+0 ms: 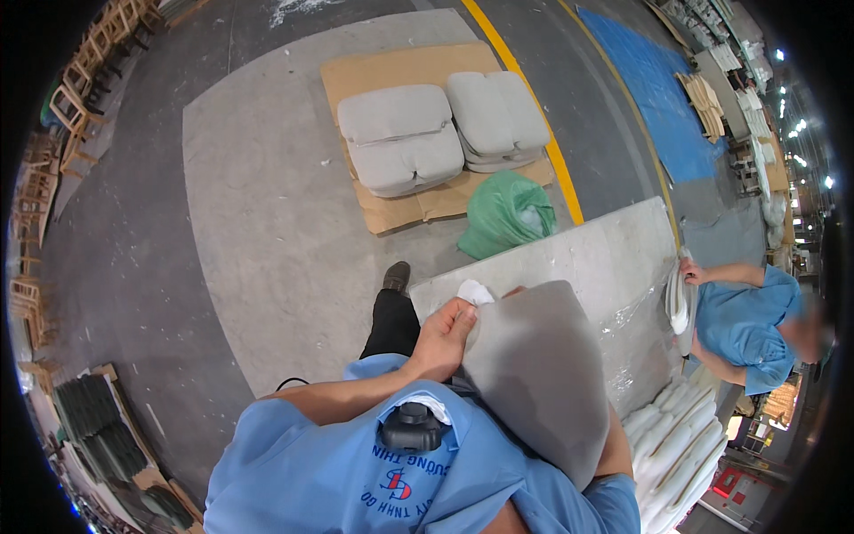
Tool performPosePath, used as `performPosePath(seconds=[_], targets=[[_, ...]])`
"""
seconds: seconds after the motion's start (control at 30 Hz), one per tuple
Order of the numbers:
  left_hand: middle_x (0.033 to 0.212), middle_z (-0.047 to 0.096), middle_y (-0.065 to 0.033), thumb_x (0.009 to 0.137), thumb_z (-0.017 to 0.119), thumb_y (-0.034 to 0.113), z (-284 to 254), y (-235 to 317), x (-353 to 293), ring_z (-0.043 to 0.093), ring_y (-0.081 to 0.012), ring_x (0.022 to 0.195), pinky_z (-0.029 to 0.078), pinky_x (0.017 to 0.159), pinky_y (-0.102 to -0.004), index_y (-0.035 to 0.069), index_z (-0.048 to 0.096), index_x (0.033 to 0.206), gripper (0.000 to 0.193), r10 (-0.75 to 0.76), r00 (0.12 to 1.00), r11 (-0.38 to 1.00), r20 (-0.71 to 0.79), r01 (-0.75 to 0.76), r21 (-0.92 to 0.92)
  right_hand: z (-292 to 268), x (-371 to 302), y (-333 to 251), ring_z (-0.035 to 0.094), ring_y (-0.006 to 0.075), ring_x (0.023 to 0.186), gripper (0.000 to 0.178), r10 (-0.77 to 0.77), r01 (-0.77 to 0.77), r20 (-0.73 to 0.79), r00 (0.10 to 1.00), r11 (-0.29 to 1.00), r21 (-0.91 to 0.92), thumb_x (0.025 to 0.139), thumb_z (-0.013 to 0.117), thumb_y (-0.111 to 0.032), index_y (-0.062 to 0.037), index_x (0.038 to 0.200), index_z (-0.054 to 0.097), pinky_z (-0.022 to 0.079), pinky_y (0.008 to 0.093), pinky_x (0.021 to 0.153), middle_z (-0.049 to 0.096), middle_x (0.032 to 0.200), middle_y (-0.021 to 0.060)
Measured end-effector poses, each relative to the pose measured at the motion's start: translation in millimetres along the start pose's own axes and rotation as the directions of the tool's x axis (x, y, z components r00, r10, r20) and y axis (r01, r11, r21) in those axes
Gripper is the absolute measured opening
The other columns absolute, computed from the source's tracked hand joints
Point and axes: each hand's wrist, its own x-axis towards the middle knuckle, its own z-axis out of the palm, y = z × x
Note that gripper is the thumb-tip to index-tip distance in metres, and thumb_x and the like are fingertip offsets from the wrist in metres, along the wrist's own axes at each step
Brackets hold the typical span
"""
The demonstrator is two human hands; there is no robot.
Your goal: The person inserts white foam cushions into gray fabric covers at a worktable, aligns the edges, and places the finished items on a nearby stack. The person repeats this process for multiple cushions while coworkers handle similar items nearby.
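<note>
A grey seat cushion (pixel 543 365) with rounded corners stands tilted in front of my chest. My left hand (pixel 442 338) is closed at its upper left edge, thumb and index finger pinched together. From that pinch pokes a small white scrap (pixel 475 292), perhaps wadding or cloth. My right hand (pixel 514 292) holds the cushion from behind; only a bit of its fingers shows at the top edge, and the rest is hidden. The right forearm comes up along the cushion's right side.
A pale worktable (pixel 623 258) lies beyond the cushion, with stacked white pads (pixel 672 445) at right. A co-worker (pixel 743 329) handles pads there. A green sack (pixel 507 214) and grey cushions (pixel 400 138) on cardboard (pixel 391 209) occupy the floor ahead.
</note>
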Motion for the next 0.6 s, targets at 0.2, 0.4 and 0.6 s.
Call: performPosePath(seconds=[0.2, 0.4, 0.6], targets=[[0.075, 0.057, -0.0105, 0.114, 0.051, 0.026, -13.5, -14.7, 41.0, 0.053, -0.0212, 0.068, 0.046, 0.067, -0.0379, 0.002, 0.057, 0.104, 0.027, 0.187, 0.973, 0.907, -0.135, -0.118, 0.405, 10.8, 14.2, -1.9, 0.068, 0.0156, 0.099, 0.04, 0.033, -0.033, 0.023, 0.999, 0.999, -0.001, 0.113, 0.052, -0.038, -0.0046, 0.125, 0.069, 0.055, 0.0312, 0.087, 0.073, 0.112, 0.0078], [0.089, 0.066, -0.0252, 0.113, 0.049, 0.024, -30.3, -47.5, 73.8, 0.066, -0.047, 0.086, 0.05, 0.077, -0.0541, 0.005, 0.056, 0.11, 0.02, 0.262, 0.954, 0.733, -0.144, -0.1, 0.673, 21.5, 27.2, -4.5, 0.068, 0.016, 0.1, 0.04, 0.057, -0.057, 0.036, 0.998, 0.998, 0.009, 0.113, 0.052, -0.038, -0.0043, 0.126, 0.069, 0.055, 0.0315, 0.087, 0.073, 0.113, 0.008], [0.097, 0.069, -0.0233, 0.108, 0.055, 0.017, -42.3, -66.1, 89.8, 0.069, -0.043, 0.084, 0.053, 0.079, -0.0525, 0.008, 0.057, 0.122, 0.017, 0.225, 0.974, 0.719, -0.004, -0.163, 0.676, 31.9, 44.4, -14.4, 0.068, 0.0165, 0.101, 0.04, 0.08, -0.081, 0.056, 0.995, 0.997, 0.001, 0.113, 0.052, -0.037, -0.004, 0.128, 0.069, 0.055, 0.0318, 0.088, 0.073, 0.114, 0.0083]])
